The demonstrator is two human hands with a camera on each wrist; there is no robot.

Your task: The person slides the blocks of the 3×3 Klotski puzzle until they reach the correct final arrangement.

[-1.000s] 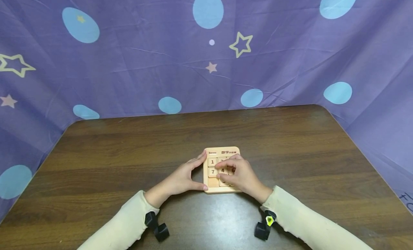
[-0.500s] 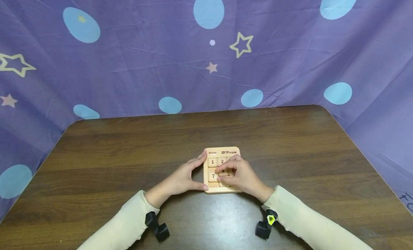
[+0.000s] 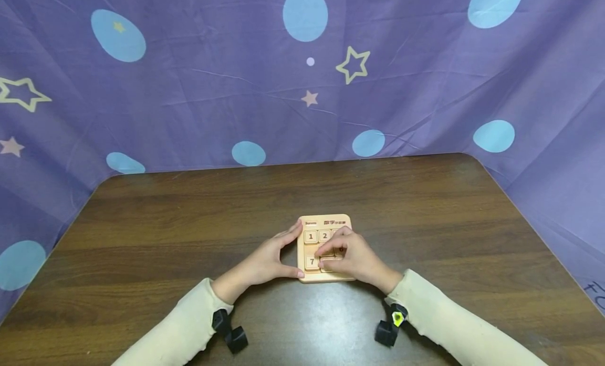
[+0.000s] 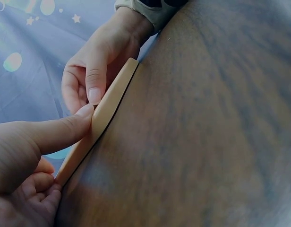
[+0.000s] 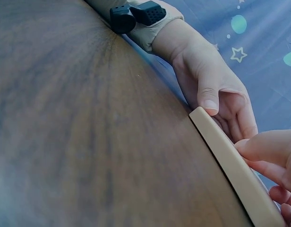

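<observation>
A pale wooden number slide puzzle (image 3: 326, 279) lies flat on the table in the head view, with dark print along its far edge. My left hand (image 3: 269, 260) holds its left side, thumb at the near corner and fingertips farther up the edge. Over the right half reaches my right hand (image 3: 355, 257), thumb and index finger at the right side of the 7 tile (image 3: 311, 262), apparently pinching it. That tile sits in the near left place. Tiles 1 (image 3: 310, 236) and 2 (image 3: 324, 235) show in the far row. The right hand covers most other tiles.
A brown wood-grain table (image 3: 189, 219) surrounds the puzzle. Behind it hangs a purple cloth (image 3: 212, 93) with stars and blue ovals. Black wrist cameras (image 3: 230, 332) are strapped over both pale sleeves (image 3: 175, 324).
The 7 tile has slid from the middle left place toward the near edge, with the right thumb and index finger moving along. The left hand and the board have stayed put.
</observation>
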